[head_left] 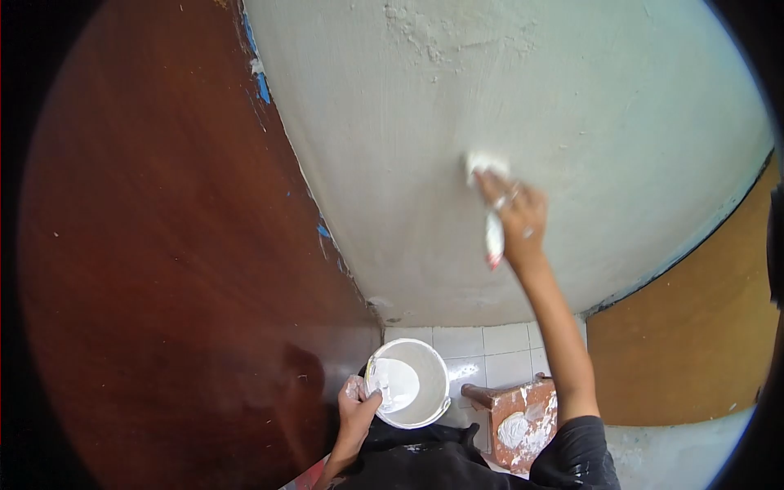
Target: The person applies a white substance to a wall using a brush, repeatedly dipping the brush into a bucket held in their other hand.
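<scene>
My right hand (516,214) is closed round a paintbrush (494,237), whose pale handle ends in a red tip. The white-coated brush head meets the wall (392,163) and is a little blurred. Lower down, my left hand (357,408) grips the rim of a white bucket (435,384), thumb over the edge and fingers outside. White paint (402,385) lies in the bottom of the bucket, which is tilted towards me. Paint smears mark both hands.
A dark red-brown wooden panel (163,245) borders the wall on the left, with blue scraps along its edge. At right is a lighter brown panel (694,327). A paint-spattered stool (510,408) stands on the tiled floor (506,339), bearing a white lump (513,429).
</scene>
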Demonstrator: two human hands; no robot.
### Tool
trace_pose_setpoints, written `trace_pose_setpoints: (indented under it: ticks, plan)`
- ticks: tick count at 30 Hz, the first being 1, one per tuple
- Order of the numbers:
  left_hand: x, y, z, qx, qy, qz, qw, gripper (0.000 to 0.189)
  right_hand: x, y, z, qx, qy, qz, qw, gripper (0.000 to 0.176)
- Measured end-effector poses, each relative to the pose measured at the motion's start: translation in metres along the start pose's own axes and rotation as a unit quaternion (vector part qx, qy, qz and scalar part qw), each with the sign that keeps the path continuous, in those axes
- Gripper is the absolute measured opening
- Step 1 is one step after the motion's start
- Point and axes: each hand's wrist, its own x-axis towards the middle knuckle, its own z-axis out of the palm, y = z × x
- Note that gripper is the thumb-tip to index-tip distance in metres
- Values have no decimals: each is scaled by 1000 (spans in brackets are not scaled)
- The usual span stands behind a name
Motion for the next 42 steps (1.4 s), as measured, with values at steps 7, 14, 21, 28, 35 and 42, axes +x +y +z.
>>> trace_pose_setpoints:
  ticks: [7, 14, 21, 28, 35, 42]
  plan:
    - [1, 5, -3, 8, 9, -1, 1000, 26, -159, -43, 68, 95, -225, -27, 969, 49]
    - [-1, 4, -9, 21, 10, -1, 1000, 25, -13, -9, 4, 46, -21, 38, 998, 55]
    - [-4, 2, -8, 25, 19, -12, 999, 27, -94, -46, 57, 25, -90, 14, 995, 58]
    - [-10, 2, -9, 32, 24, -12, 999, 28, -105, -60, 65, 119, -174, -9, 978, 51]
    - [-14, -18, -11, 32, 55, -23, 998, 29, 29, -77, 39, 60, 34, -23, 997, 55]
    - [-22, -46, -13, 38, 57, -49, 996, 28, -151, -140, 145, 78, -161, -114, 977, 55]
